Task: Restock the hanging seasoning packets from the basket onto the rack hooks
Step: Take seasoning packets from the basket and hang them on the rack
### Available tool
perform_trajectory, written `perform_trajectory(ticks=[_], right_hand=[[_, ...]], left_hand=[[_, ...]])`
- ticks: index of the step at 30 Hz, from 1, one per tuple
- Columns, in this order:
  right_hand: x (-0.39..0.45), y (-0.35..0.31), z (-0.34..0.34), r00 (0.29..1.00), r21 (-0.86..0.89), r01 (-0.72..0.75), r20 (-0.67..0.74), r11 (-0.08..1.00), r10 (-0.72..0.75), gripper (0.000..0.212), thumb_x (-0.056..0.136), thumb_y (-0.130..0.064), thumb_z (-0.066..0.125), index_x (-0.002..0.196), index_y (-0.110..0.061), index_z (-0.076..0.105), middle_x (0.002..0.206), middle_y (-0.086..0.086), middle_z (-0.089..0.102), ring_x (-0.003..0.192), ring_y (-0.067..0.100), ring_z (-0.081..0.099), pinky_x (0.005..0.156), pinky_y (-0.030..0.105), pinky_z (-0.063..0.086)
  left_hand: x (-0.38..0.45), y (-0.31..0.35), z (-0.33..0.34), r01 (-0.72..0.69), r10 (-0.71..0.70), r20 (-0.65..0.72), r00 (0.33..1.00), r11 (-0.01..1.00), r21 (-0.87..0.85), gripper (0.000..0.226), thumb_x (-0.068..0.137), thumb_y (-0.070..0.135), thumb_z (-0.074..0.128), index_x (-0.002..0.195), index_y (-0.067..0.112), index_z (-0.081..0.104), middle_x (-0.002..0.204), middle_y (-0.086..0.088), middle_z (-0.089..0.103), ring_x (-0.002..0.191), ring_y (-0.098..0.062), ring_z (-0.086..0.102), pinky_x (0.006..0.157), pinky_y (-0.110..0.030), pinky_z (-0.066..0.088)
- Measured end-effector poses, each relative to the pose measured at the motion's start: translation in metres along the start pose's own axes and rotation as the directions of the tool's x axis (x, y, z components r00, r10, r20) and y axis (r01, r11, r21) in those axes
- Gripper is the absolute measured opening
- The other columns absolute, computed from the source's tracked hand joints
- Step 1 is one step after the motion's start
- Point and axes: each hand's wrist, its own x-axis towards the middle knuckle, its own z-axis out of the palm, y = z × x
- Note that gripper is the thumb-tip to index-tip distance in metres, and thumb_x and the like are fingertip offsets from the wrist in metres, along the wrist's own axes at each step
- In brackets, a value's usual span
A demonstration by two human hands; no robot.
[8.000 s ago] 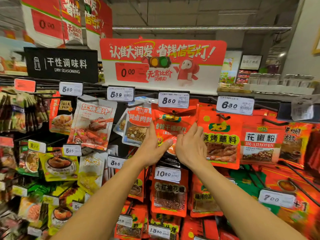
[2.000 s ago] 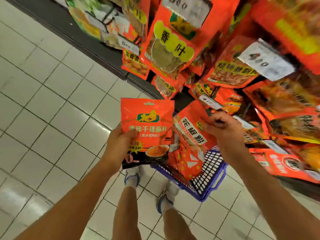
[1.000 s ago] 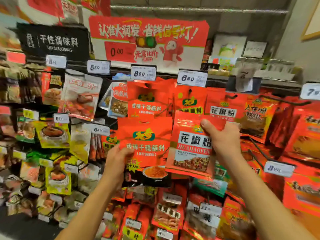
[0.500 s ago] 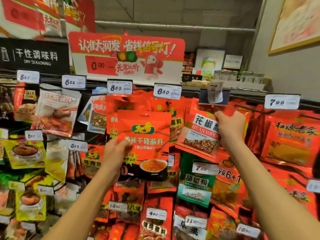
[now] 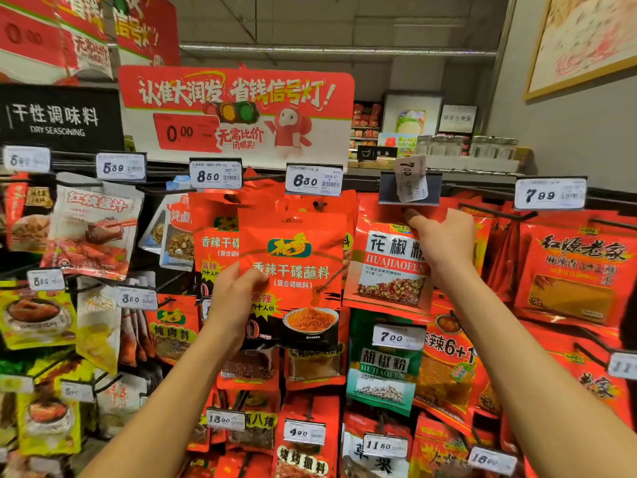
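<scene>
Packets were in both hands when I looked through the head camera. The left hand (image 5: pixel 231 305) gripped a red dipping-seasoning packet (image 5: pixel 298 288) by its lower left edge, thumb curled over the front, and held it upright in front of the rack (image 5: pixel 162 193), just below and between the 8.50 tag (image 5: pixel 215 174) and the 6.80 tag (image 5: pixel 313 180). I could see a hang hole near its top edge, but I could not tell whether it sat on a hook. More packets of the same kind (image 5: pixel 215 246) hung behind it to the left.

The right hand (image 5: pixel 446 241) pinched the upper right corner of a Huajiaofen pepper-powder packet (image 5: pixel 389 270), fingers curled over its top. That packet sat tilted, its top just under a dark tag holder (image 5: pixel 386 191) with a loose 7.00 slip (image 5: pixel 411 179) stuck in it. Whether the hook passed through it was hidden by the hand.

Below it hung a green Hujiaofen packet (image 5: pixel 382 370) behind another 7.00 tag (image 5: pixel 396 337). Toward the rack's right edge, red packets (image 5: pixel 579 270) hung under a 7.99 tag (image 5: pixel 549 194). Along the rack's top edge stood a red-and-white promotion sign (image 5: pixel 238 112), with a black Dry Seasoning board (image 5: pixel 58 119) at the upper left corner.
</scene>
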Motion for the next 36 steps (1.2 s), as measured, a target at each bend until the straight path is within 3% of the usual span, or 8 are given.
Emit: perform_trajectory(ticks=[6,10,16,21,26,29,33,36], right_hand=[[0.01,0.003,0.002,0.999,-0.09,-0.013,-0.038,0.996,0.009,0.027,0.084,-0.027,0.065,0.069,-0.004,0.065,0.058,0.001,0.065,0.056,0.017,0.056,0.055,0.031,0.042],[0.007,-0.002,0.007,0.991,-0.257,0.102,-0.06,0.961,-0.121,0.04,0.089,-0.025,0.067,0.054,-0.01,0.055,0.051,-0.011,0.052,0.049,0.009,0.044,0.046,0.027,0.028],[0.005,-0.009,0.0,0.988,-0.305,0.122,-0.052,0.945,-0.144,0.046,0.089,-0.032,0.069,0.053,-0.007,0.054,0.051,-0.008,0.054,0.048,0.009,0.042,0.046,0.027,0.027],[0.008,-0.014,-0.003,0.992,-0.325,0.111,-0.015,0.939,-0.123,0.044,0.088,-0.035,0.071,0.056,-0.007,0.06,0.052,-0.007,0.054,0.048,0.01,0.045,0.045,0.028,0.028],[0.009,-0.019,0.001,0.988,-0.423,0.133,-0.021,0.896,-0.156,0.034,0.084,-0.027,0.068,0.055,-0.012,0.057,0.051,-0.008,0.049,0.052,0.012,0.045,0.046,0.025,0.031],[0.007,-0.015,-0.001,0.992,-0.306,0.118,0.001,0.945,-0.124,0.04,0.084,-0.034,0.071,0.057,-0.007,0.058,0.053,-0.005,0.057,0.055,0.022,0.054,0.05,0.033,0.037],[0.007,-0.009,-0.006,0.996,-0.012,-0.059,0.061,0.998,0.06,0.024,0.079,-0.03,0.078,0.073,-0.008,0.072,0.068,0.006,0.073,0.068,0.032,0.072,0.063,0.05,0.057],[0.01,-0.012,-0.005,0.991,0.015,-0.119,0.065,0.993,0.118,0.007,0.074,-0.032,0.08,0.074,-0.026,0.077,0.07,-0.003,0.075,0.071,0.027,0.075,0.067,0.052,0.06]], left_hand=[[0.005,-0.002,-0.001,-0.019,0.019,-0.009,1.0,1.0,0.013,0.027,0.089,0.0,0.056,0.067,0.017,0.056,0.059,0.013,0.062,0.055,-0.001,0.058,0.054,-0.016,0.047],[0.003,0.0,0.001,-0.023,0.023,0.003,1.0,1.0,0.018,0.026,0.089,-0.001,0.056,0.069,0.015,0.056,0.063,0.009,0.062,0.058,-0.005,0.058,0.058,-0.019,0.047],[-0.002,0.002,0.002,-0.016,0.016,0.002,1.0,1.0,0.011,0.016,0.089,-0.002,0.056,0.077,0.01,0.057,0.075,-0.003,0.061,0.073,-0.019,0.057,0.07,-0.033,0.047],[-0.004,0.002,0.004,-0.033,0.033,0.007,0.999,0.999,0.032,0.025,0.089,-0.004,0.055,0.07,0.012,0.053,0.061,0.011,0.06,0.058,-0.001,0.056,0.059,-0.014,0.047],[-0.007,0.005,0.004,-0.004,0.003,0.027,1.0,1.0,0.003,0.018,0.087,0.003,0.058,0.073,0.013,0.055,0.064,0.008,0.061,0.061,-0.005,0.057,0.064,-0.025,0.045],[-0.011,0.009,0.004,0.019,-0.018,0.028,0.999,0.999,-0.047,0.004,0.072,0.016,0.061,0.074,0.014,0.058,0.071,0.001,0.063,0.069,-0.016,0.059,0.068,-0.032,0.049],[-0.016,0.008,0.004,0.026,-0.024,0.043,0.999,0.998,-0.05,0.007,0.069,0.019,0.06,0.073,0.014,0.058,0.066,0.004,0.063,0.063,-0.013,0.06,0.064,-0.03,0.05],[-0.019,0.008,0.004,0.03,-0.028,0.036,0.999,0.999,-0.045,0.005,0.069,0.019,0.06,0.065,0.02,0.057,0.067,0.003,0.061,0.067,-0.016,0.059,0.066,-0.032,0.05]])
